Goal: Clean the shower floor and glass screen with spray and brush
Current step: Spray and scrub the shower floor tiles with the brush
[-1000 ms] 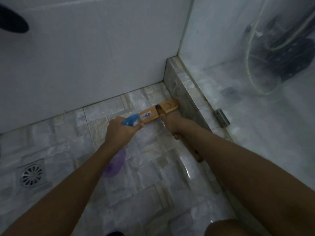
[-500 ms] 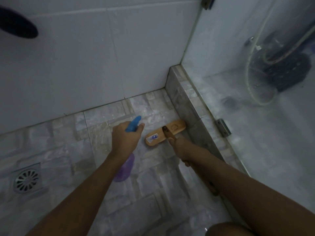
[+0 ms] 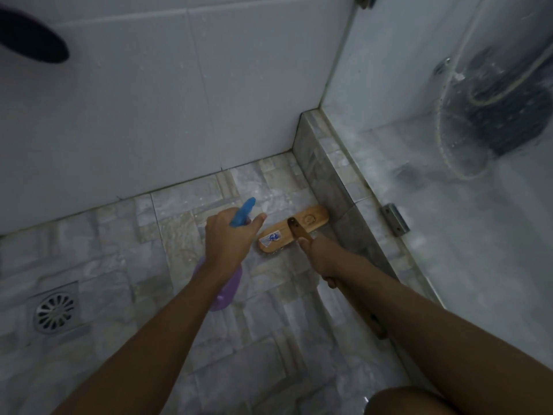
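Note:
My left hand (image 3: pixel 229 239) grips a spray bottle (image 3: pixel 227 290) with a purple body and a blue nozzle, which points toward the far wall. My right hand (image 3: pixel 321 259) grips the wooden handle of a scrubbing brush. The brush head (image 3: pixel 294 227), pale wood with a small sticker, lies flat on the grey tiled shower floor (image 3: pixel 269 339), its right end close to the tiled kerb (image 3: pixel 324 178). The glass screen (image 3: pixel 449 205) rises from that kerb on the right, wet and streaked.
A round metal floor drain (image 3: pixel 55 308) sits at the left. White wall tiles (image 3: pixel 149 100) close the far side. A metal hinge bracket (image 3: pixel 395 218) holds the glass at the kerb. A hose and a dark shape (image 3: pixel 505 109) show through the glass. My knee (image 3: pixel 410 401) is at the bottom right.
The brush head has slid back from the far corner along the kerb toward me, then stayed put. My left hand with the bottle has stayed beside it.

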Tool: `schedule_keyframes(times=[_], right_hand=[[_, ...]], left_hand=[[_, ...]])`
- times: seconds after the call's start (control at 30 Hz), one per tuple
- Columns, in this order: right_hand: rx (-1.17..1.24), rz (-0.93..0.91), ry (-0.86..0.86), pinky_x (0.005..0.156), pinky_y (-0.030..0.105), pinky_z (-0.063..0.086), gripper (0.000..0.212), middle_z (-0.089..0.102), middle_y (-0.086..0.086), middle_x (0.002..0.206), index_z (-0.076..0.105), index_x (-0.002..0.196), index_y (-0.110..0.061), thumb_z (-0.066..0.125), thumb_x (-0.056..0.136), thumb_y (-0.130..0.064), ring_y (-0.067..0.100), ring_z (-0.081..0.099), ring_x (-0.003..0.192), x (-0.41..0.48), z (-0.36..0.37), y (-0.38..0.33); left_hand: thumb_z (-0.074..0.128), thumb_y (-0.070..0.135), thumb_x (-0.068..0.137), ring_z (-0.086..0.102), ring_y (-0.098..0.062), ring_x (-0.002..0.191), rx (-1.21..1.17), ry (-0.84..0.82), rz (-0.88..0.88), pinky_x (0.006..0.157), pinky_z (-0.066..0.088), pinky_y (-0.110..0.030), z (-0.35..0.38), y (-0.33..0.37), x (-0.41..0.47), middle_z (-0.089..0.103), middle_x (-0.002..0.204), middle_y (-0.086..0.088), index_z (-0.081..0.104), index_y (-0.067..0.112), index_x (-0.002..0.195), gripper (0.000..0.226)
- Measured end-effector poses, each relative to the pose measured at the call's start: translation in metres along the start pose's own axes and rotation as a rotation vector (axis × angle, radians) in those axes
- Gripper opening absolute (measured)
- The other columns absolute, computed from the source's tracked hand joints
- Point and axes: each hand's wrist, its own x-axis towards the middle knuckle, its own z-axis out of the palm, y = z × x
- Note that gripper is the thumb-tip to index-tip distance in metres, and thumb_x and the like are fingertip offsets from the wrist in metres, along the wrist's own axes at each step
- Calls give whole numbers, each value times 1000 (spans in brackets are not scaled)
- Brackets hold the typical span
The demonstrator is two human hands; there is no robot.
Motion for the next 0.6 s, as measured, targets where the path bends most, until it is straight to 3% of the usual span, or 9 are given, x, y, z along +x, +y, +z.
schedule_keyframes(times=[0.1, 0.23, 0.3, 0.37, 0.47, 0.53, 0.6], right_hand=[[-5, -36, 3, 52, 39, 58, 41, 56, 15, 106, 43, 139, -15, 30, 109, -40, 29, 61, 65, -4, -3, -1], [-22, -9, 17, 36, 28, 46, 46, 56, 15, 79, 52, 114, -8, 29, 108, -48, 25, 54, 48, -9, -1, 11], [0, 5, 22, 33, 25, 41, 48, 56, 13, 74, 52, 114, -8, 31, 107, -50, 22, 51, 44, -13, 2, 19], [-46, -15, -2, 35, 31, 49, 45, 57, 13, 82, 52, 126, -8, 31, 108, -43, 23, 56, 51, -16, 3, 14], [37, -29, -1, 59, 51, 60, 34, 54, 24, 108, 46, 137, -14, 35, 110, -30, 37, 65, 79, -2, -10, -24], [93, -75, 47, 59, 42, 58, 37, 54, 25, 118, 42, 143, -12, 41, 109, -25, 42, 65, 93, 21, -19, -62], [7, -163, 69, 40, 23, 47, 41, 60, 22, 107, 40, 145, -3, 43, 107, -18, 39, 64, 86, 46, -29, -99]], left_hand=[[83, 39, 76, 62, -21, 58, -2, -24, 5, 60, 54, -38, 1, 2, 2, 62, 62, -2, 65, 10, 69, 35], [80, 39, 80, 61, -25, 54, -31, -15, -6, 57, 55, -42, -3, 1, 1, 60, 55, -4, 62, 12, 61, 37], [80, 36, 81, 59, -22, 51, -43, 2, 22, 54, 54, -39, -11, -2, 0, 59, 54, -2, 62, 13, 60, 36], [81, 34, 81, 58, -16, 51, -37, 23, 42, 54, 53, -34, -21, -5, 0, 59, 56, 1, 62, 14, 63, 33], [83, 27, 79, 53, -6, 51, -51, 70, 79, 54, 46, -22, -36, -11, 5, 58, 59, 4, 62, 14, 67, 28], [84, 23, 77, 52, -4, 51, -35, 99, 109, 54, 44, -23, -43, -15, 10, 57, 58, 5, 62, 14, 67, 26], [84, 22, 78, 54, -8, 52, -40, 110, 139, 55, 46, -25, -49, -15, 13, 58, 59, 3, 63, 12, 68, 25]])
